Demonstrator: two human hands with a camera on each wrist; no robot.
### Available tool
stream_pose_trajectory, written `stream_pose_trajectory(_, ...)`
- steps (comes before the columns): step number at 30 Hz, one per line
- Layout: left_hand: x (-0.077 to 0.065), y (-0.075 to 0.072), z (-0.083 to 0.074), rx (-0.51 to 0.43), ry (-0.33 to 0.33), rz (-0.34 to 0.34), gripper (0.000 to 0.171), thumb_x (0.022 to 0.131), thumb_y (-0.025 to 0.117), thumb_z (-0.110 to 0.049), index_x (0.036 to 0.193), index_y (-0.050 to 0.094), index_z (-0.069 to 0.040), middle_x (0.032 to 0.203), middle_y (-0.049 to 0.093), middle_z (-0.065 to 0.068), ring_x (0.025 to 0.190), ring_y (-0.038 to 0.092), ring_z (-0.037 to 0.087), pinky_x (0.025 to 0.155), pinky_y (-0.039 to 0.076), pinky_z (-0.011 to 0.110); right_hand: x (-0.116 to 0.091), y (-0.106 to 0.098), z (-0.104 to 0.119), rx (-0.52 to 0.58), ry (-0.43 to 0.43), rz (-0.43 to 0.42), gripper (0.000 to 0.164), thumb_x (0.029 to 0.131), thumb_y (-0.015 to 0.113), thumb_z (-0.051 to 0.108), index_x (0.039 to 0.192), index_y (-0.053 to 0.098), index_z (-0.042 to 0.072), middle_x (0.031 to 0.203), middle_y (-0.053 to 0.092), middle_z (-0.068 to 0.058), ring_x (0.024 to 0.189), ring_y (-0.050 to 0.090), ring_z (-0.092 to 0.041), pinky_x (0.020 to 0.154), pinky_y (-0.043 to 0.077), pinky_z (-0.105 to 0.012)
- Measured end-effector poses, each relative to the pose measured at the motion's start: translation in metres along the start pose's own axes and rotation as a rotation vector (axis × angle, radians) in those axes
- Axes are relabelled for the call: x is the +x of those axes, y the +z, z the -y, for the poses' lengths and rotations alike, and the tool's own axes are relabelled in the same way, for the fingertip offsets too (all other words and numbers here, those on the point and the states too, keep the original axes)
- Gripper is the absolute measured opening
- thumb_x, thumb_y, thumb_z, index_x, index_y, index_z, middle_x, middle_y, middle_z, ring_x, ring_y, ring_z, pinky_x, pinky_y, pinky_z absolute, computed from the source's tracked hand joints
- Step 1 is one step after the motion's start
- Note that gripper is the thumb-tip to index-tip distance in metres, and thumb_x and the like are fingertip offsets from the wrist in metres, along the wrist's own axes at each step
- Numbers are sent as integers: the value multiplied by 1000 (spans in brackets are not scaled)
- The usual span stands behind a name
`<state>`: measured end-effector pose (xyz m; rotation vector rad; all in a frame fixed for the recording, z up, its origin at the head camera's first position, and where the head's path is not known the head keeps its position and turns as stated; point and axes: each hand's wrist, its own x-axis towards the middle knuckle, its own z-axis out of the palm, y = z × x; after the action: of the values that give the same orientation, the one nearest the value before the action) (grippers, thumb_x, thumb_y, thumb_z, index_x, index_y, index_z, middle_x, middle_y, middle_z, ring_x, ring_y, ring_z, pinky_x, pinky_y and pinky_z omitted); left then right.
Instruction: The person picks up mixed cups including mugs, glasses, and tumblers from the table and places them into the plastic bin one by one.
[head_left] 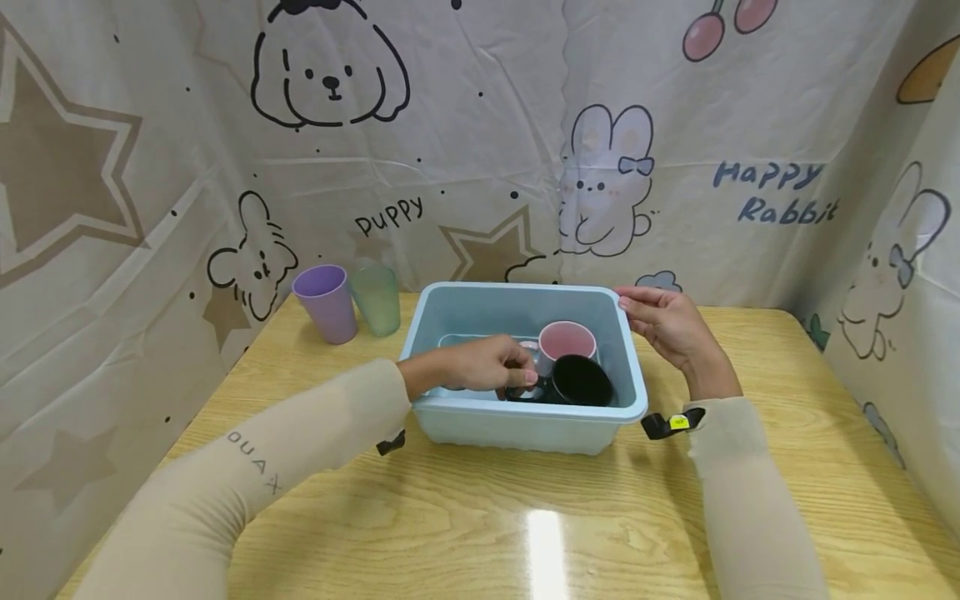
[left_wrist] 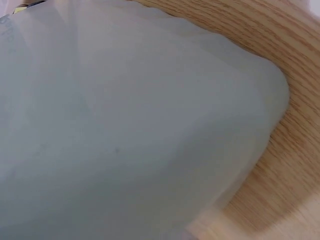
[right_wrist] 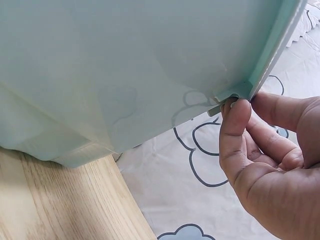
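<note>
A light blue plastic bin stands on the table. Inside it, at the right, are a black mug and, behind that, a mug with a pink inside. My left hand reaches over the front rim and pinches the black mug's handle between thumb and fingers. With thumb and fingertips my right hand grips the bin's rim at the back right corner. In the right wrist view, the right hand holds the rim beside the bin's outer wall. The left wrist view shows mostly the bin's wall.
A purple cup and a green translucent cup stand left of the bin, near the table's back edge. A printed cloth hangs behind the wooden table and along both sides.
</note>
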<state>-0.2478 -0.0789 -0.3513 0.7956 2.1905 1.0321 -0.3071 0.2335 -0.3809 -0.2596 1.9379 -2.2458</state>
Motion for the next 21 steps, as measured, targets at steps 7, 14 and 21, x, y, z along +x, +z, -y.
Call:
stream_pose_trajectory(7,2,0,4,-19,-27,-17,25,107,54,-10,89,64,4,83,58,8,78,53,17,76,56,34,1,2,1,11,-15,16,24,98,70,9,119,71,0,107,73,-3,95,70,-13,85,58,-24)
stream_pose_trajectory(14,1,-2,8,-78,-139,-76,17,104,60,-10,100,72,3,95,67,5,89,59,14,82,57,34,2,1,1,-4,-6,-2,30,97,71,12,124,69,0,107,73,-2,94,70,-12,84,58,-24)
stream_pose_trajectory(21,0,-3,11,-76,-205,-116,14,101,65,-9,104,76,0,96,73,5,89,62,13,82,56,28,1,2,0,-17,4,-8,37,95,74,15,128,66,-2,108,72,-1,93,70,-12,84,58,-23)
